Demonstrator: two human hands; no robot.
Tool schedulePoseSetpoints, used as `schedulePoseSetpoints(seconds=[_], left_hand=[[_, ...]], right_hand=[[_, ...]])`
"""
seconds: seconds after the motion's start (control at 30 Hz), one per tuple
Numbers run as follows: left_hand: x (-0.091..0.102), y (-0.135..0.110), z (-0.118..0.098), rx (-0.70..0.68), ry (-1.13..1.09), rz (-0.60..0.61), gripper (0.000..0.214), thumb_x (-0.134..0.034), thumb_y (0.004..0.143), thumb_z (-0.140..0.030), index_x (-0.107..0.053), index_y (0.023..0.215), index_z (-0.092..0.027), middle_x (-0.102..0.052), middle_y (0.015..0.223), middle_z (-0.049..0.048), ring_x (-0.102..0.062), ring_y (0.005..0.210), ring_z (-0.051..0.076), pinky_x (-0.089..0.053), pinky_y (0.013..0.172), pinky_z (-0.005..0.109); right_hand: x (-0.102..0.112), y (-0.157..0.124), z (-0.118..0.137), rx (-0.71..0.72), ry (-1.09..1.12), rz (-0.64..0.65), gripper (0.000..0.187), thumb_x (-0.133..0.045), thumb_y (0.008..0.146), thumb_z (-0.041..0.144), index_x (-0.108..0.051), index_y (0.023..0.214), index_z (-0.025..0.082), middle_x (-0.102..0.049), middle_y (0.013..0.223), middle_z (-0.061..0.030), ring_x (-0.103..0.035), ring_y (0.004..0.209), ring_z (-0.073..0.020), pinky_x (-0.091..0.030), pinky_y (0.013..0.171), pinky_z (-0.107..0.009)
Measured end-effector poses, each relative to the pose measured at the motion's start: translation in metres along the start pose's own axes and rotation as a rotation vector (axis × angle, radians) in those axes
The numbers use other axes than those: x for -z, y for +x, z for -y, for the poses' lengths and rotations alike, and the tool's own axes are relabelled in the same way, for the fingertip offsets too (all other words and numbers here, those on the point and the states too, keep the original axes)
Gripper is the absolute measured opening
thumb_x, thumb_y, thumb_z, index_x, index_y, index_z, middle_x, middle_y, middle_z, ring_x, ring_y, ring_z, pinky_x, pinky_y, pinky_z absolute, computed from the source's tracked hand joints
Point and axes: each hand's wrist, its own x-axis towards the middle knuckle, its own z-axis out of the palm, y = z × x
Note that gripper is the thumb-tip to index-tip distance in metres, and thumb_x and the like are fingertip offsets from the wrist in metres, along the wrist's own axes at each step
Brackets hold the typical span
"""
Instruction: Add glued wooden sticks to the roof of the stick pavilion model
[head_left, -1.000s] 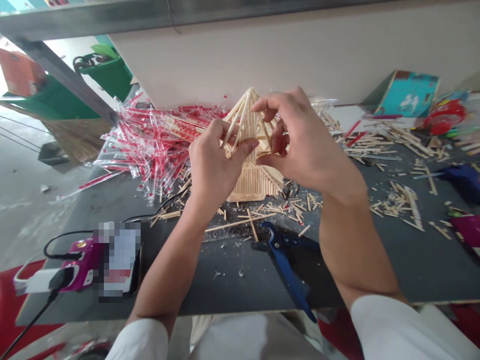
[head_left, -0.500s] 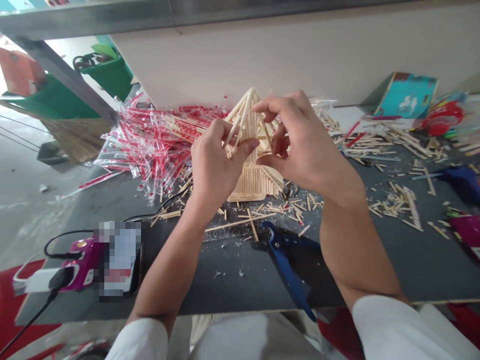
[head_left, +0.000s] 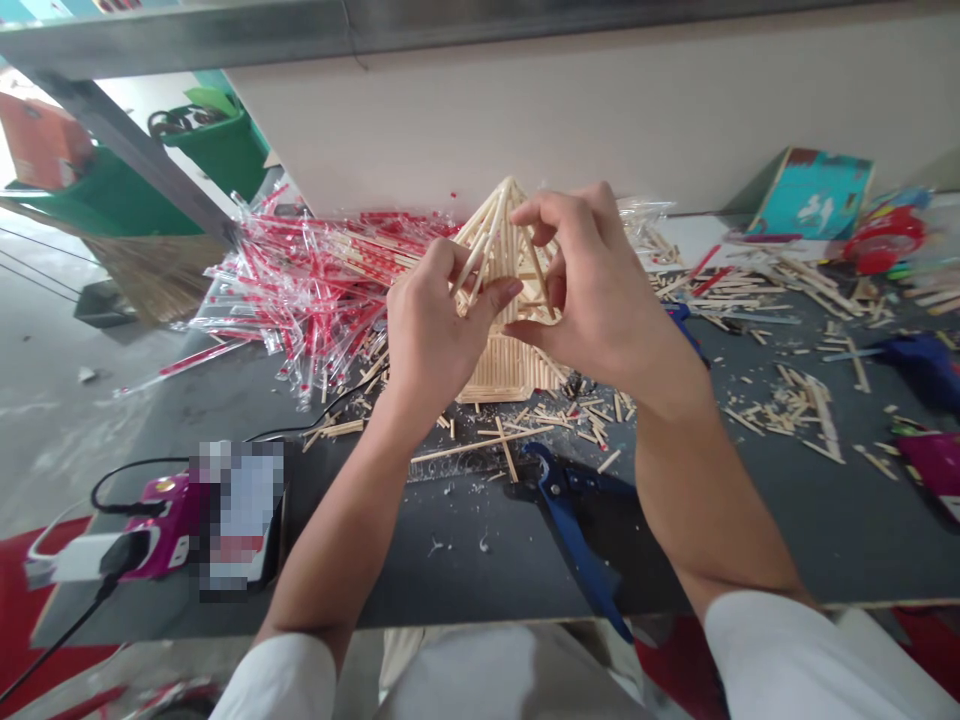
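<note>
Holding a pale wooden-stick pyramid frame (head_left: 501, 232) between both hands, centre of a dark grey workbench (head_left: 450, 580), directly above a ribbed block of stacked pale sticks (head_left: 510, 368); can't tell if the two are joined. Left hand (head_left: 429, 345) pinches the frame's left slope between thumb & curled fingers. Right hand (head_left: 604, 290) curls over the right slope, thumb low & fingers bent around the sticks, no spread palms. Frame looks light & stiff but prob. fragile, thin sticks likely to snap or part at the joints; safest hold seems to be on several sticks at once, low on the slopes, not at the tip. Behind it, a heap of red-printed, plastic-wrapped sticks (head_left: 307, 300). In front, blue-handled pliers (head_left: 574, 530) lie among loose stick offcuts (head_left: 555, 425). Far right, a teal board (head_left: 814, 195) leans against a beige wall (head_left: 600, 120).
</note>
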Motion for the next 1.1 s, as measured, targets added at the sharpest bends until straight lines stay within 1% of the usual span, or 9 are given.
schedulePoseSetpoints(seconds=[0.13,0.27,0.47,0.6,0.73,0.87,0.97,1.03,1.1], left_hand=[[-0.001,0.0,0.0,-0.003,-0.005,-0.005,0.024,-0.081,0.081,-0.031,-0.058,0.084,-0.023,-0.058,0.074,-0.0013,-0.043,0.062,0.012,-0.034,0.057,0.03],[-0.002,0.0,0.002,-0.015,-0.016,-0.018,0.026,-0.083,0.08,-0.028,-0.057,0.084,-0.023,-0.056,0.073,-0.0021,-0.04,0.061,0.011,-0.033,0.057,0.03],[-0.005,0.0,0.004,-0.025,-0.045,-0.035,0.026,-0.081,0.08,-0.024,-0.056,0.083,-0.023,-0.054,0.072,-0.0028,-0.037,0.059,0.01,-0.033,0.057,0.03],[-0.005,-0.001,0.004,-0.029,-0.047,-0.036,0.024,-0.081,0.081,-0.023,-0.056,0.083,-0.023,-0.055,0.072,-0.0028,-0.039,0.059,0.011,-0.034,0.057,0.03],[-0.002,0.001,0.004,-0.026,-0.038,-0.019,0.025,-0.082,0.08,-0.027,-0.058,0.082,-0.023,-0.057,0.073,-0.0027,-0.04,0.06,0.011,-0.035,0.058,0.031],[0.004,0.002,0.002,-0.014,0.008,0.041,0.023,-0.08,0.082,-0.033,-0.06,0.082,-0.023,-0.059,0.073,-0.0018,-0.042,0.061,0.011,-0.038,0.059,0.031],[0.006,0.002,0.0,-0.009,0.042,0.061,0.021,-0.079,0.084,-0.037,-0.062,0.085,-0.023,-0.061,0.076,-0.0007,-0.047,0.063,0.013,-0.04,0.059,0.031],[0.007,0.002,-0.001,-0.009,0.051,0.058,0.022,-0.078,0.084,-0.038,-0.063,0.087,-0.023,-0.062,0.077,-0.0005,-0.05,0.065,0.013,-0.041,0.059,0.031],[0.007,0.001,-0.001,-0.005,0.051,0.057,0.023,-0.079,0.084,-0.039,-0.063,0.088,-0.023,-0.064,0.078,-0.0008,-0.051,0.066,0.013,-0.041,0.059,0.03]], right_hand=[[-0.003,0.001,0.0,0.014,-0.001,-0.009,0.079,-0.083,0.068,0.007,-0.043,0.135,0.022,-0.043,0.131,-0.0111,-0.062,0.114,-0.0263,-0.058,0.078,-0.038],[-0.003,0.002,-0.001,0.02,-0.026,0.0,0.08,-0.08,0.067,0.006,-0.04,0.134,0.024,-0.041,0.131,-0.0095,-0.062,0.114,-0.0256,-0.056,0.076,-0.036],[-0.002,0.003,0.002,0.002,-0.074,0.003,0.078,-0.076,0.067,0.005,-0.039,0.132,0.028,-0.041,0.132,-0.0084,-0.065,0.105,-0.0251,-0.056,0.071,-0.038],[-0.004,0.003,0.002,0.003,-0.089,0.004,0.083,-0.078,0.065,0.003,-0.038,0.134,0.027,-0.041,0.132,-0.0087,-0.064,0.104,-0.025,-0.056,0.068,-0.037],[0.001,0.001,0.0,0.015,-0.067,0.013,0.086,-0.085,0.066,0.008,-0.04,0.137,0.029,-0.043,0.134,-0.0079,-0.064,0.098,-0.0219,-0.058,0.073,-0.038],[0.012,-0.001,0.0,0.023,-0.042,0.032,0.089,-0.092,0.064,0.01,-0.048,0.139,0.027,-0.052,0.128,-0.0069,-0.062,0.079,-0.0156,-0.059,0.076,-0.039],[0.017,-0.002,0.001,0.001,0.009,-0.006,0.071,-0.088,0.075,0.019,-0.054,0.137,0.028,-0.058,0.124,-0.0064,-0.058,0.068,-0.0123,-0.058,0.07,-0.038],[0.016,-0.002,0.0,-0.046,0.04,-0.066,0.051,-0.08,0.085,0.027,-0.059,0.131,0.028,-0.061,0.123,-0.0072,-0.06,0.069,-0.013,-0.058,0.068,-0.037],[0.011,-0.002,-0.001,-0.114,0.06,-0.15,0.036,-0.074,0.09,0.035,-0.063,0.123,0.026,-0.065,0.118,-0.0073,-0.061,0.069,-0.0135,-0.058,0.066,-0.035]])
